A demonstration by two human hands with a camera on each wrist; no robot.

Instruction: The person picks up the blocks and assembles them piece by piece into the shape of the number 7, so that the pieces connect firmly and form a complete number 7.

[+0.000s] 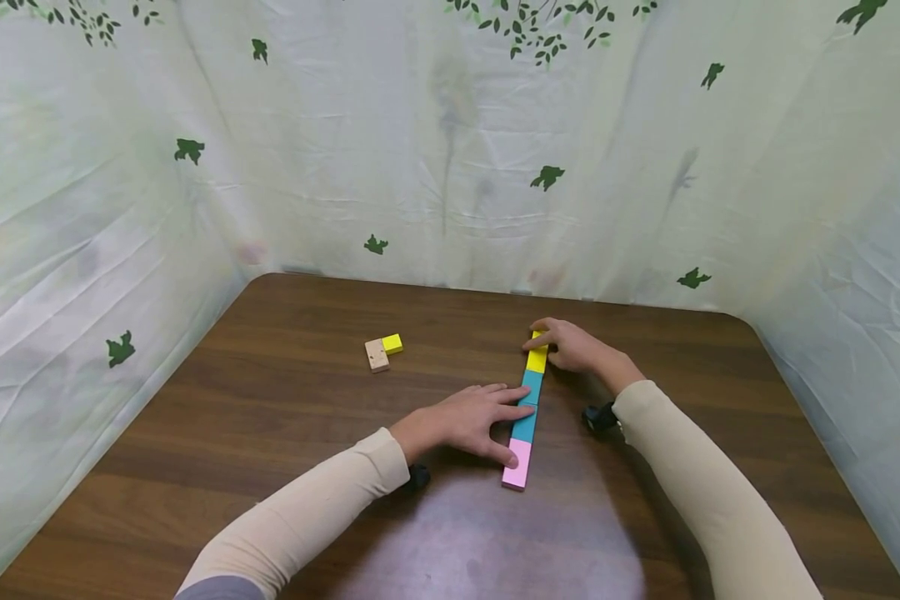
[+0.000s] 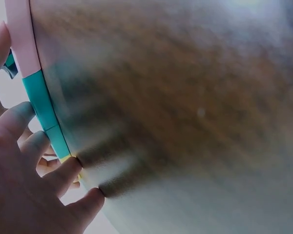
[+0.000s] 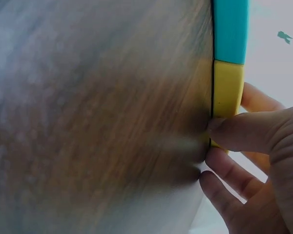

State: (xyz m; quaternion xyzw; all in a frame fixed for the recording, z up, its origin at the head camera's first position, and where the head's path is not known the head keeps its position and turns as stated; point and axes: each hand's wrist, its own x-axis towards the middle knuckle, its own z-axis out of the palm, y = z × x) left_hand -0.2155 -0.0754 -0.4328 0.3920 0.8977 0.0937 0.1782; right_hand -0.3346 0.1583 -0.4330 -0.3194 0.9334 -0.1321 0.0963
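A straight row of flat-topped blocks runs away from me on the table. At its near end is a pink block (image 1: 518,471). Beyond that come two blue blocks (image 1: 525,427), then a yellow section (image 1: 537,360) at the far end. My left hand (image 1: 468,419) lies along the row's left side with fingers spread; its thumb touches the pink block and its fingertips reach the blue blocks (image 2: 41,100). At the far end my right hand (image 1: 576,347) pinches the yellow block (image 3: 228,87), thumb on one side and fingers on the other.
A bare wooden block (image 1: 377,356) with dark dots and a small yellow block (image 1: 393,343) lie touching, left of the row. The brown wooden table (image 1: 285,400) has rounded far corners. Pale curtains (image 1: 390,150) with green leaf and bird prints surround it.
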